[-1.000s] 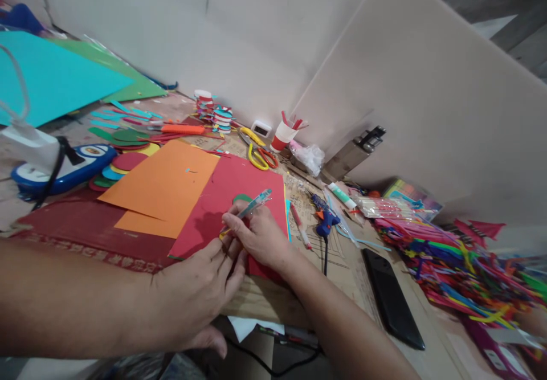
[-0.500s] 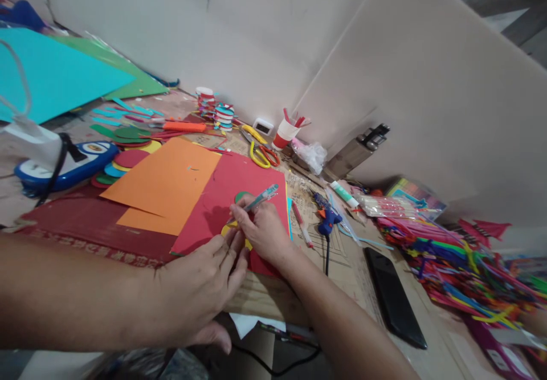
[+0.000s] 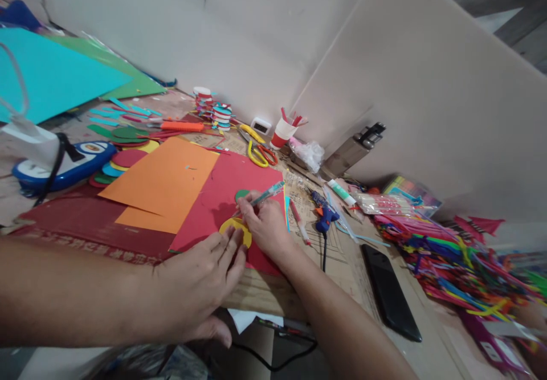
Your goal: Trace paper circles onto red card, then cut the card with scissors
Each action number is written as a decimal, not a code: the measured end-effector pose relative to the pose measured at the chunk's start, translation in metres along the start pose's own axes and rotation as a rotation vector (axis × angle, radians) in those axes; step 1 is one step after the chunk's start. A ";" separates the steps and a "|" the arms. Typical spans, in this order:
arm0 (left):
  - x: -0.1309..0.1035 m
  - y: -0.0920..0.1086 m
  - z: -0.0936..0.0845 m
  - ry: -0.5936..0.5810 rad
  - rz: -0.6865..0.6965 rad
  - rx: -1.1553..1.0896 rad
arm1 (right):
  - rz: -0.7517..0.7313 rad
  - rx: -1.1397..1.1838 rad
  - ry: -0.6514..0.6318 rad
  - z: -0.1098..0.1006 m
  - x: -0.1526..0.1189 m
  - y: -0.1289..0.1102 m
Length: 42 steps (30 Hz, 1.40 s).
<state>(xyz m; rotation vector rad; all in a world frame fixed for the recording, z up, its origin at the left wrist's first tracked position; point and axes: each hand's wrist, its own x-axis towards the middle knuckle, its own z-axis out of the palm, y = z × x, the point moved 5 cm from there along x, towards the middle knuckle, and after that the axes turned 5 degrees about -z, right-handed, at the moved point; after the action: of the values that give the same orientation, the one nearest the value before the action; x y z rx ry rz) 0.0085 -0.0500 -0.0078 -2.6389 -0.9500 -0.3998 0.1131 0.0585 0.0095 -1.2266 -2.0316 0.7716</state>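
A yellow paper disc (image 3: 239, 233) lies on red paper (image 3: 226, 180), with a green piece (image 3: 242, 196) just beyond it. My left hand (image 3: 209, 269) lies over the near part of the disc, fingertips touching it, fingers stretched out and thumb apart at the table edge. My right hand (image 3: 265, 220) is closed around a clear pen with a teal end (image 3: 270, 192), close to the disc's upper right edge. The pen's tip is hidden by my fingers. Orange sheets (image 3: 164, 186) overlap the red paper on the left.
Scissors (image 3: 257, 153), a red-and-white cup (image 3: 282, 132) and a small clock (image 3: 261, 126) stand or lie behind. To the right are a blue glue gun (image 3: 327, 217), a red pen (image 3: 299, 221), a black phone (image 3: 390, 291) and colourful pipe cleaners (image 3: 453, 260). Paper discs (image 3: 130, 158) are stacked left.
My right hand has moved slightly right and away from the disc with the pen, and more of the yellow disc shows. The whole view has shifted a little.
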 end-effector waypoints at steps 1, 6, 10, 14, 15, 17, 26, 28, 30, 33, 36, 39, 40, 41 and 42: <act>0.001 0.000 -0.001 -0.003 -0.003 -0.010 | 0.016 0.015 0.023 -0.002 -0.001 0.002; 0.006 -0.003 -0.007 0.003 -0.013 -0.078 | 0.022 0.078 0.105 -0.013 -0.005 0.005; 0.018 -0.017 -0.009 -0.065 -0.029 -0.152 | 0.015 0.090 0.060 -0.014 -0.009 0.001; 0.032 -0.047 -0.005 -0.212 -0.162 -0.282 | -0.021 0.116 0.136 -0.025 -0.011 0.001; 0.034 -0.052 -0.005 -0.220 -0.165 -0.315 | -0.017 0.114 0.163 -0.029 -0.011 0.004; 0.038 -0.061 -0.003 -0.245 -0.206 -0.373 | 0.003 0.104 0.200 -0.036 -0.011 0.013; 0.040 -0.071 0.006 -0.265 -0.196 -0.559 | -0.028 0.033 0.190 -0.041 -0.011 0.019; 0.044 -0.077 0.007 -0.298 -0.236 -0.555 | -0.038 0.036 0.189 -0.041 -0.012 0.016; 0.049 -0.084 0.009 -0.361 -0.308 -0.557 | -0.052 0.037 0.191 -0.041 -0.012 0.013; 0.057 -0.089 0.013 -0.500 -0.359 -0.602 | -0.078 0.022 0.197 -0.043 -0.011 0.010; 0.062 -0.097 0.013 -0.565 -0.412 -0.659 | -0.086 0.019 0.220 -0.048 -0.010 0.010; 0.063 -0.120 0.014 -0.530 -0.554 -0.793 | -0.070 0.032 0.253 -0.054 -0.008 0.014; 0.063 -0.132 0.014 -0.456 -0.624 -0.865 | -0.066 0.040 0.264 -0.055 -0.008 0.016; 0.063 -0.144 0.013 -0.370 -0.681 -0.932 | -0.062 0.051 0.275 -0.057 -0.007 0.018; 0.063 -0.155 0.014 -0.311 -0.725 -0.998 | -0.056 0.066 0.284 -0.059 -0.006 0.020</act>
<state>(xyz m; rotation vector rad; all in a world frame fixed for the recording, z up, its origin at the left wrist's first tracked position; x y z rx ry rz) -0.0438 0.1044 0.0317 -3.1175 -2.3181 -0.8004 0.1709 0.0703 0.0297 -1.1649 -1.7881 0.5957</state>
